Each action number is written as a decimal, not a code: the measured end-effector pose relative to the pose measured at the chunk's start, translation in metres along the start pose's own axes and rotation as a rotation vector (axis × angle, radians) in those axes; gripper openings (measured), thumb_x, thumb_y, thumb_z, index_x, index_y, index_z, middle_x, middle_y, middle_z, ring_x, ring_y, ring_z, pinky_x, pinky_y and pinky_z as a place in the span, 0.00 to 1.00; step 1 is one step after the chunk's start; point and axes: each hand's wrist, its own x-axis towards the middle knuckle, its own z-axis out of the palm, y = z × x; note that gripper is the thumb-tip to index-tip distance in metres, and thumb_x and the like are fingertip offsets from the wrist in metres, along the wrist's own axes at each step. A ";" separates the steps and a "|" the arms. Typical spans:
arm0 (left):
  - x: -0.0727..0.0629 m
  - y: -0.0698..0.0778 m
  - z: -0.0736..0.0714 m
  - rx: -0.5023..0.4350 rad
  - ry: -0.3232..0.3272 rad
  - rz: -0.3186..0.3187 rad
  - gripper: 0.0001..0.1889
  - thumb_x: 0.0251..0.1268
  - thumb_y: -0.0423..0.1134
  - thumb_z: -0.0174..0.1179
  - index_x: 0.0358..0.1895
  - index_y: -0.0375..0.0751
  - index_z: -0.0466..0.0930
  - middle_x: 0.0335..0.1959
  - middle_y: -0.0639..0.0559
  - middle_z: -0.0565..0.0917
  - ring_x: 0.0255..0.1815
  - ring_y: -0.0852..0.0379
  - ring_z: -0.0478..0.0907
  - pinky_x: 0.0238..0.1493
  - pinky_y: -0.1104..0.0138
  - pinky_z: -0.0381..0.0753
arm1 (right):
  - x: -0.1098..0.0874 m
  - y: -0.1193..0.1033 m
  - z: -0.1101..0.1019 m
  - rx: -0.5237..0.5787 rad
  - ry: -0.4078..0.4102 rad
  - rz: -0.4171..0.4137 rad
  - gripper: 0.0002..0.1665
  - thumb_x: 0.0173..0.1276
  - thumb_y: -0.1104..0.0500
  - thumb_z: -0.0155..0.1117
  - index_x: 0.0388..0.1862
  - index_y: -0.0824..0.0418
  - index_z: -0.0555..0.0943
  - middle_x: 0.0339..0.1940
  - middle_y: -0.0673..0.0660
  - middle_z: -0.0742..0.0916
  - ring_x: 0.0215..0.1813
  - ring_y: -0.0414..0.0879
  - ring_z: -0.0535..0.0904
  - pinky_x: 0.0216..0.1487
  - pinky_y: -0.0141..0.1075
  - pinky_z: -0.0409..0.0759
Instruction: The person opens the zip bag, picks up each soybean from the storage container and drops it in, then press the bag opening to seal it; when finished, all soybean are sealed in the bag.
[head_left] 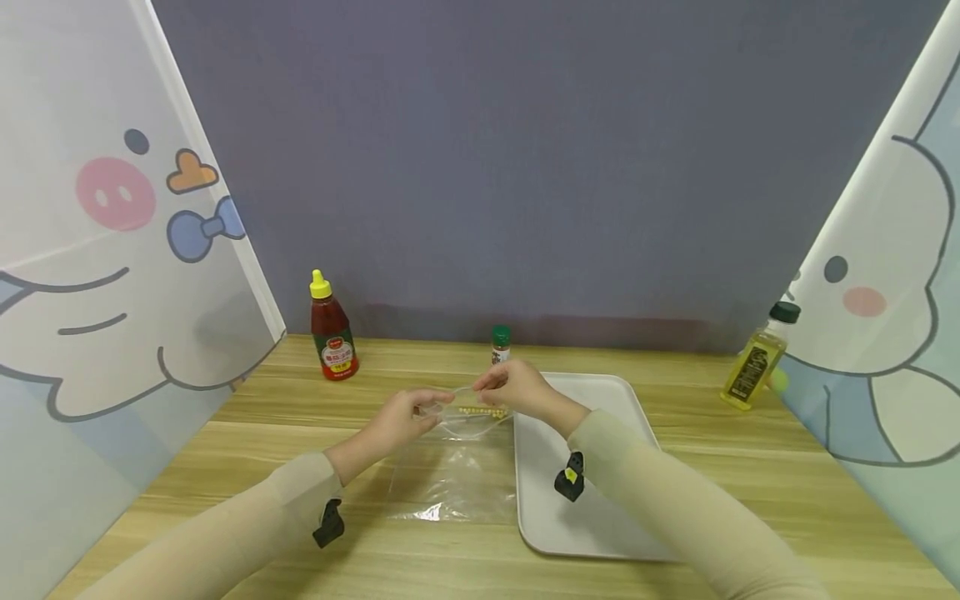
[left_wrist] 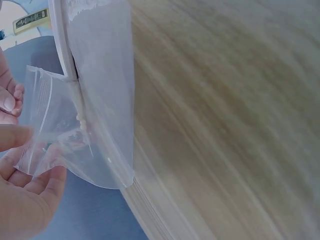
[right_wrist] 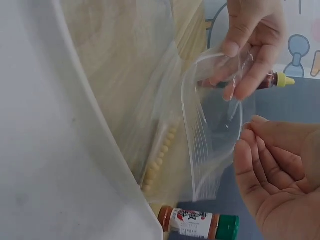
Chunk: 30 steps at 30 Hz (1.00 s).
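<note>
A clear zip-lock bag (head_left: 453, 487) lies over the table, its mouth raised and spread into a loop between the two hands. At the left side of that mouth, the left hand (head_left: 401, 421) pinches the film, thumb on one face and fingers on the other. The right hand (head_left: 521, 387) pinches the opposite edge between thumb and fingertips, as the right wrist view shows. Through the film appears a row of small round pale-yellow pieces (right_wrist: 161, 159), like beans or beads. They show behind the zip strip (right_wrist: 192, 135); I cannot tell whether they lie inside the bag.
A white tray (head_left: 592, 525) lies right of the bag, under the right forearm. Behind the hands stands a green-capped spice jar (head_left: 501, 346). A ketchup bottle (head_left: 335, 342) is at the back left, and a green-capped oil bottle (head_left: 757, 358) at the back right.
</note>
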 end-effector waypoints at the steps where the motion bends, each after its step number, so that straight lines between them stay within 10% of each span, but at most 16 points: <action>1: 0.000 0.000 0.000 -0.001 0.003 0.004 0.18 0.61 0.27 0.61 0.56 0.37 0.80 0.56 0.42 0.83 0.51 0.44 0.81 0.51 0.54 0.82 | -0.001 0.000 -0.002 -0.002 0.004 -0.007 0.10 0.62 0.63 0.70 0.42 0.64 0.87 0.36 0.54 0.90 0.37 0.40 0.83 0.39 0.33 0.83; 12: 0.000 -0.010 -0.005 -0.121 0.020 0.008 0.16 0.64 0.26 0.57 0.55 0.33 0.80 0.54 0.38 0.83 0.45 0.43 0.84 0.37 0.70 0.83 | -0.023 0.025 -0.015 -0.067 -0.033 -0.090 0.19 0.56 0.64 0.74 0.48 0.66 0.84 0.46 0.60 0.88 0.49 0.52 0.82 0.51 0.41 0.82; 30: 0.007 -0.024 -0.020 -0.202 0.040 0.057 0.19 0.69 0.37 0.58 0.62 0.38 0.76 0.56 0.41 0.82 0.51 0.50 0.82 0.47 0.66 0.82 | -0.030 0.026 -0.006 -0.113 0.213 -0.047 0.03 0.59 0.61 0.71 0.32 0.58 0.90 0.33 0.53 0.90 0.32 0.38 0.80 0.31 0.31 0.79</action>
